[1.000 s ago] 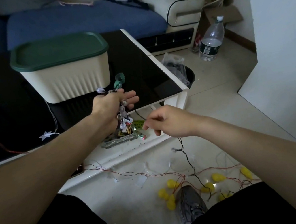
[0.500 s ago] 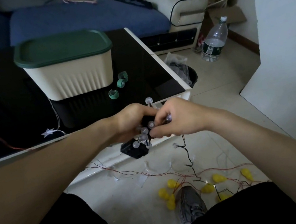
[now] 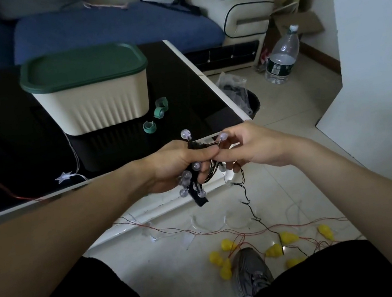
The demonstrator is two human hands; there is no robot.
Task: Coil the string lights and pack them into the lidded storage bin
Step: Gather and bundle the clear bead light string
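My left hand (image 3: 177, 166) grips a bundle of string lights (image 3: 191, 182) with clear round bulbs and a black battery box, held over the table's front edge. My right hand (image 3: 248, 148) pinches the black wire and a bulb right beside it. The loose wire (image 3: 248, 201) hangs from my hands down to the floor. The cream storage bin (image 3: 97, 104) with its green lid (image 3: 81, 66) shut stands on the black table (image 3: 195, 97), beyond my left hand.
Three green clips (image 3: 157, 114) lie by the bin. A star light (image 3: 63, 177) on white wire and a red wire lie on the table. Yellow bulbs on red wire (image 3: 276, 249) spread over the floor around my shoe (image 3: 251, 272). A bottle (image 3: 282, 59) and a bin stand right.
My left hand dropped from near the bin toward the table's front edge with the bundle. My right hand came up and met it, taking hold of the wire and a bulb.
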